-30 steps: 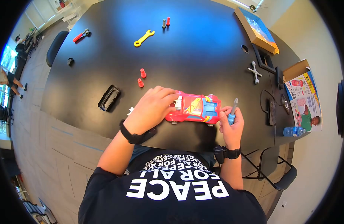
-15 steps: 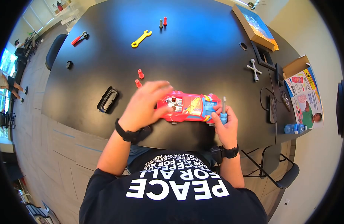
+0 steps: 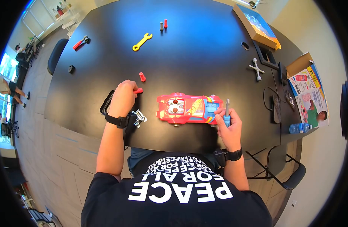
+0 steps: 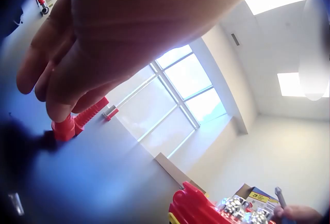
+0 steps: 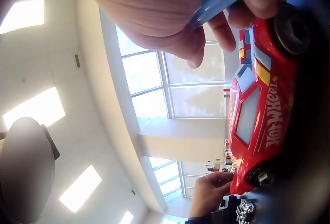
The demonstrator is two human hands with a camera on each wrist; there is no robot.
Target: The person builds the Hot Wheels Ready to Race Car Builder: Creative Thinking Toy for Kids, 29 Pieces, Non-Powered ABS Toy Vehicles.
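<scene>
In the head view my left hand [image 3: 123, 97] is at the table's left side, pinching a red toy bolt [image 3: 139, 90]. The left wrist view has its fingertips at the head of that red bolt [image 4: 64, 130]. My right hand [image 3: 230, 130] holds a blue-handled toy screwdriver [image 3: 227, 117] with its grey shaft pointing up and away from me. Its fingers are at the blue end of a red toy car [image 3: 194, 109], which stands on the table with a chrome engine piece on its left part. Close by my left wrist lies a loose chrome part [image 3: 140, 118].
Another red bolt [image 3: 142, 77] stands just beyond my left hand. A black tray-like part [image 3: 106, 102] lies left of it. Farther off are a yellow wrench [image 3: 142, 41], a red-handled ratchet [image 3: 81, 42] and a grey cross wrench [image 3: 256, 70]. A water bottle [image 3: 300, 128] lies right.
My left hand has left the car, moved left and taken hold of a red bolt. The car's engine area and the loose chrome part are uncovered. My right hand keeps the screwdriver, now nearer the car.
</scene>
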